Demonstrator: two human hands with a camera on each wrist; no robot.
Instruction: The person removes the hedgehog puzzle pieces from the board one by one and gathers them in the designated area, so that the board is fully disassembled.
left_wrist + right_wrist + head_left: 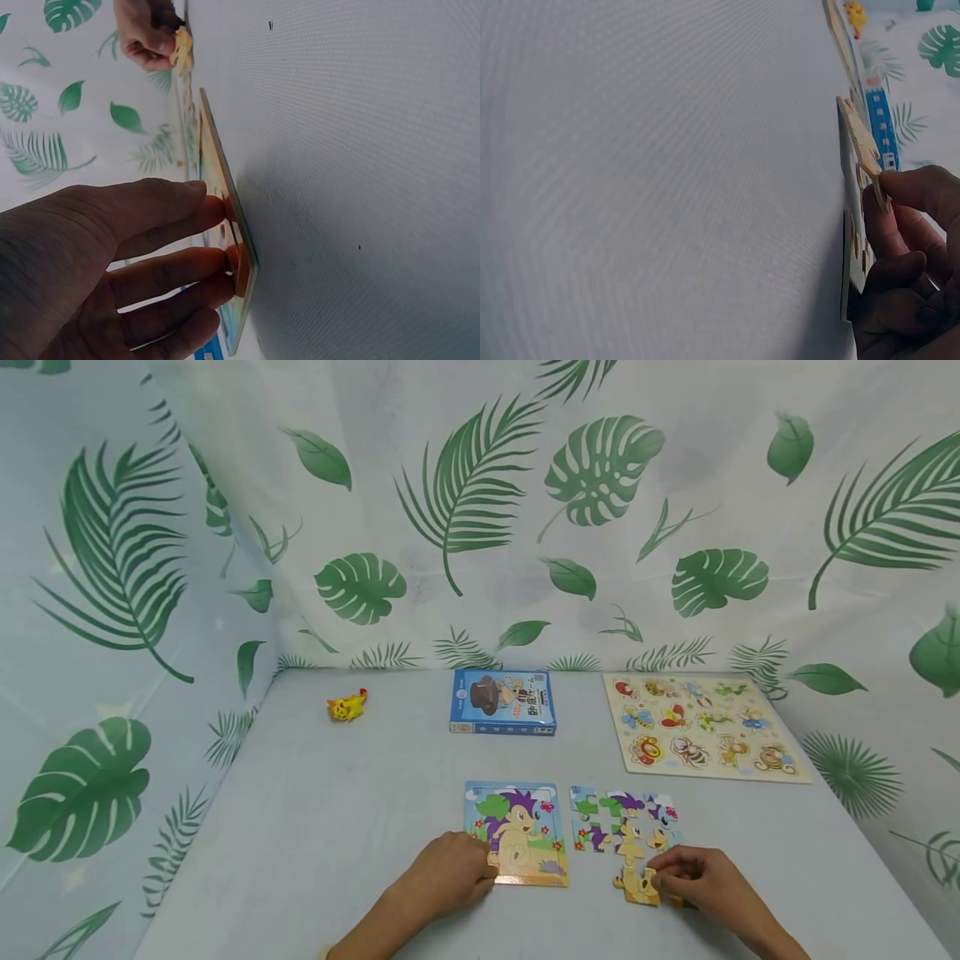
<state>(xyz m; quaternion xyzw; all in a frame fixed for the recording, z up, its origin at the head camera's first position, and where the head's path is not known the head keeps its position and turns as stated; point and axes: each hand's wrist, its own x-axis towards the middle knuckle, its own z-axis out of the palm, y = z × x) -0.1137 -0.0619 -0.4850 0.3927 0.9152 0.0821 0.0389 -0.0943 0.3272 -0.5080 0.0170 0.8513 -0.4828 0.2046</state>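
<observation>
My right hand (693,877) pinches a yellow jigsaw piece (640,887) between thumb and fingers. In the right wrist view this piece (864,142) is tilted off the white tabletop. Just beyond it, several more jigsaw pieces (627,806) lie in loose rows, with parts of a purple-haired hedgehog, leaves and sky on them. Left of them lies a square puzzle board (551,872) showing a whole hedgehog with a green leaf. At its left edge rests my left hand (453,872), and in the left wrist view the fingertips (217,210) touch the board's face.
A blue box (502,703) with a hat picture lies at the back middle. Behind the pieces on the right is a wooden board of insect pictures (705,727). Far left sits a small yellow toy figure (347,706). Leaf-print cloth (480,602) hangs behind the table.
</observation>
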